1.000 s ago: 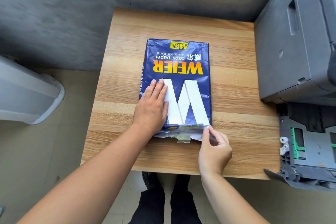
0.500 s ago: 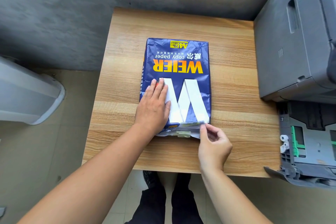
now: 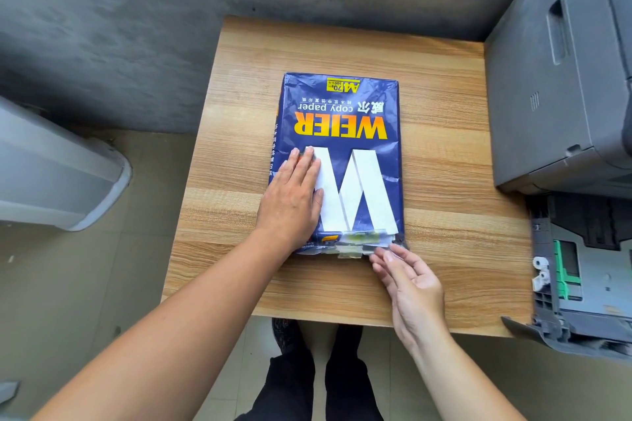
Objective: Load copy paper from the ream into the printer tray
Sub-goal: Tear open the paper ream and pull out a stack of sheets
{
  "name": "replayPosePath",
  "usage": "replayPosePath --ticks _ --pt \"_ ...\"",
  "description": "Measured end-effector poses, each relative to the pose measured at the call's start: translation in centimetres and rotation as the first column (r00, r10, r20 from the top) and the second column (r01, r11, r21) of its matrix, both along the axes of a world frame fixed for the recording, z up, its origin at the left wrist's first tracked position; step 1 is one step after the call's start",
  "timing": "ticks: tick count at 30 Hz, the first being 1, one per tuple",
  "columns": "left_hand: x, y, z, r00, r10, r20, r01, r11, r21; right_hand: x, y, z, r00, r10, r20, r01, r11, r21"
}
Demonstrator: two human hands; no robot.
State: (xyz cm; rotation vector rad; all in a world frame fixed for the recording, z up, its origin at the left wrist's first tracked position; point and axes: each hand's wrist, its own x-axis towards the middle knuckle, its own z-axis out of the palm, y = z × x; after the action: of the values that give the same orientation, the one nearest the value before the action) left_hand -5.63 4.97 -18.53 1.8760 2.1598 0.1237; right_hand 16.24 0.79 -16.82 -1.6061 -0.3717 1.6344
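Observation:
A dark blue ream of copy paper with a big white W lies flat on the wooden table. Its near end is torn, and white sheet edges show there. My left hand presses flat on the ream's left half, holding nothing. My right hand is palm-up with fingers apart, its fingertips touching the torn wrapper at the ream's near right corner. The grey printer stands at the right, and its paper tray is pulled out below it, with green guides showing.
A grey concrete wall runs behind the table. A light grey bin-like object sits on the floor at the left. My dark trousers and shoes show under the table's near edge.
My right hand has let go of its pinch on the wrapper's corner and turned palm-up with the fingers spread. The left hand and the ream have stayed put.

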Motion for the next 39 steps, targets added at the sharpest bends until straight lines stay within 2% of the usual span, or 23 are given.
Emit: replayPosePath --ticks 4,7,15,20,25,33,39 --pt "0.2 0.1 0.5 1.0 0.0 0.008 0.0 1.0 -0.004 -0.5 0.4 0.1 0.998 0.007 0.057 -0.009 0.999 0.034" --pt "0.3 0.0 0.5 1.0 0.007 0.009 -0.007 1.0 -0.006 -0.8 0.4 0.0 0.987 -0.05 0.151 0.045 0.998 0.038" --pt "0.7 -0.3 0.5 0.999 0.039 0.038 -0.039 0.999 -0.009 -1.8 0.9 -0.3 0.952 -0.12 0.282 0.12 0.993 0.015" --pt "0.8 -0.7 0.4 0.998 0.042 0.041 -0.042 0.999 -0.003 -2.5 1.4 -0.3 0.949 -0.206 0.239 0.223 0.974 -0.045" --pt "0.8 -0.7 0.5 0.998 0.048 0.05 -0.048 0.999 0.002 -2.4 2.0 -0.4 0.947 -0.301 0.114 0.314 0.941 -0.127" --pt "0.6 -0.5 0.2 0.997 0.056 0.052 -0.056 0.998 -0.003 0.0 0.9 -0.5 0.982 -0.187 0.006 0.187 0.979 -0.082" --pt "0.3 -0.6 0.2 0.995 0.06 0.076 -0.061 0.998 0.006 5.4 -1.8 0.7 0.982 0.167 0.083 -0.156 0.98 -0.126"
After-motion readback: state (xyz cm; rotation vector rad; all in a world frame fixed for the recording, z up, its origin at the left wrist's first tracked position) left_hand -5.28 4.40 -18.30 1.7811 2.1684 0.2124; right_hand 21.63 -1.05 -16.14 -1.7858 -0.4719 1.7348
